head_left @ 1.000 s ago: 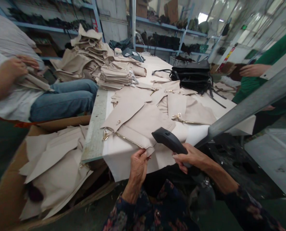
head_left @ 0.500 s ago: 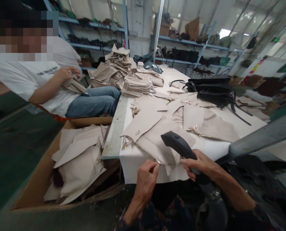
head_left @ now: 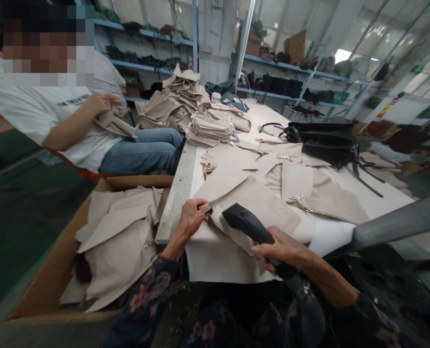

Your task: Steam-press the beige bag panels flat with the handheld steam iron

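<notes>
In the head view, my left hand [head_left: 192, 216] pinches the corner of a beige bag panel [head_left: 222, 186] at the table's near edge. My right hand [head_left: 282, 249] is wrapped round the handle of a black hose nozzle [head_left: 249, 223]. Its blunt tip points left, above another beige bag piece [head_left: 262, 205] that has a metal zipper along its near side. The nozzle's thick grey hose [head_left: 307, 299] runs down beside my right forearm. To the right lies one more beige piece [head_left: 336, 195] with a gold zipper and clasp.
A cardboard box [head_left: 51, 261] of beige pieces stands left of the table [head_left: 177, 198]. A seated co-worker [head_left: 73, 121] handles beige material. Beige stacks [head_left: 209, 129] and black bags [head_left: 320, 140] lie farther back. A grey metal bar [head_left: 399, 220] slants in from the right.
My left hand has moved up and left, from the zipper's near end to the panel's corner. The nozzle in my right hand has shifted left and slightly down.
</notes>
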Tool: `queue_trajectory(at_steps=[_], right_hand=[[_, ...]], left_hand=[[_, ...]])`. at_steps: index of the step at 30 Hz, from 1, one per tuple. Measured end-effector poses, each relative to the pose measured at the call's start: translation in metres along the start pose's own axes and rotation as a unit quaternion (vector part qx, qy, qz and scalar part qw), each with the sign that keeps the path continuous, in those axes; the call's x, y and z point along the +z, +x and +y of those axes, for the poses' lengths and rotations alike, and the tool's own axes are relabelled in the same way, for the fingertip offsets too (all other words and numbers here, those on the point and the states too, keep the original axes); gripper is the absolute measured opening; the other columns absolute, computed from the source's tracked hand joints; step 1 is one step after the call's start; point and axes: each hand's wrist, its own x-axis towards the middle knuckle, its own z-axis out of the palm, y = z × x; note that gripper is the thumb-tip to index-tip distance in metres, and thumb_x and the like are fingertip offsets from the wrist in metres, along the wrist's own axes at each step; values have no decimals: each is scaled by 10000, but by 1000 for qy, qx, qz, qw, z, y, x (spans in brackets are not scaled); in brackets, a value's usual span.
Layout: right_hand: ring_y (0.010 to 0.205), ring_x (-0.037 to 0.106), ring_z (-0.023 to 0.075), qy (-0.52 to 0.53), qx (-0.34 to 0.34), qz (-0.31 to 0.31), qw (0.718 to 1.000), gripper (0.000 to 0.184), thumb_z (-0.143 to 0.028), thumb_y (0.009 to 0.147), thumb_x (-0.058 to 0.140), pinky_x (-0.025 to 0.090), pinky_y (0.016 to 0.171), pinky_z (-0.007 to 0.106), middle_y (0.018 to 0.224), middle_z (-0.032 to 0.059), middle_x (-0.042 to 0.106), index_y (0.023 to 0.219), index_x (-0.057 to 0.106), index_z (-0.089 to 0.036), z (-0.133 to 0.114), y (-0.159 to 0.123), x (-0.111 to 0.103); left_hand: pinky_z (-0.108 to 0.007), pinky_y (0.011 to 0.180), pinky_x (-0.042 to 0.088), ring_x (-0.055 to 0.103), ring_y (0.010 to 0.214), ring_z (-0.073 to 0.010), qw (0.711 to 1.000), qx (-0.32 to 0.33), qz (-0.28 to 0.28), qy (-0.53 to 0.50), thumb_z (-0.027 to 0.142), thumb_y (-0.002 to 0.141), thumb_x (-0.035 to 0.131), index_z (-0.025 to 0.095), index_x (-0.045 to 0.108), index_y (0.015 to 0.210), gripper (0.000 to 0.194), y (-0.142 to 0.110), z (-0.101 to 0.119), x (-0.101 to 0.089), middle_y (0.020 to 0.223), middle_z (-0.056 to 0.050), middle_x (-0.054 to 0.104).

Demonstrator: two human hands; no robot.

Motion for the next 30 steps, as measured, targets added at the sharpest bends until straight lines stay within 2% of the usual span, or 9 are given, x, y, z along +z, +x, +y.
queue_trajectory(at_steps=[5,10,15,20,23,25,27,28,30], right_hand=[[420,498,109,-3,-28,-26,999,227,-350,798,639,450,398,210,539,-17,543,755,555,-144,-6,23,6],[409,476,99,14,-64,-53,996,257,-366,803,642,440,412,204,504,-25,522,703,539,-153,-21,47,15],[402,486,103,-9,-84,-21,996,264,-344,823,612,428,399,200,480,-18,530,660,524,-155,-27,50,18],[395,488,105,-22,-37,-9,999,213,-320,790,636,445,388,207,491,-25,538,702,534,-154,-22,37,22],[399,493,107,-27,-40,8,999,219,-316,794,619,446,397,207,482,-16,537,674,539,-151,-27,41,28],[401,500,110,-29,-57,21,998,260,-340,803,611,434,396,203,476,-5,538,640,535,-152,-32,44,27],[400,499,111,-22,-64,31,997,309,-383,812,615,434,401,206,467,-3,529,622,531,-155,-32,42,19],[400,497,112,-16,-62,39,997,323,-404,814,621,434,402,208,467,-4,525,628,533,-155,-31,38,13],[409,499,114,-14,-53,63,997,333,-431,815,633,429,404,209,481,-2,531,656,544,-152,-25,24,-3]], left_hand=[[-200,449,260,429,472,-88,963,-107,-28,-244,375,691,631,103,691,724,280,4,-7,-4,536,5,549],[-178,409,182,311,395,-36,906,-142,-53,-396,347,574,736,92,661,699,293,5,-10,-7,448,58,425],[-169,394,187,319,389,-32,884,-152,-62,-437,323,552,757,95,647,721,304,3,-7,-10,459,58,431],[-168,399,192,323,391,-36,888,-156,-57,-429,349,579,757,89,661,747,325,3,-10,-8,445,60,422],[-179,408,212,327,391,-50,907,-143,-57,-393,366,641,707,98,678,795,310,3,-13,-6,448,61,414],[-197,435,282,401,437,-79,945,-90,-38,-312,336,729,623,109,688,810,250,-1,-13,-2,513,24,481],[-233,535,397,523,584,-129,988,13,0,-153,240,814,516,120,701,847,223,-11,-10,7,671,-37,577],[-257,612,439,562,680,-154,996,70,17,-52,178,838,469,127,705,894,247,-18,-8,14,763,-61,603],[-306,736,471,582,815,-194,975,163,34,147,85,855,411,133,685,1037,332,-34,-2,29,875,-87,614]])
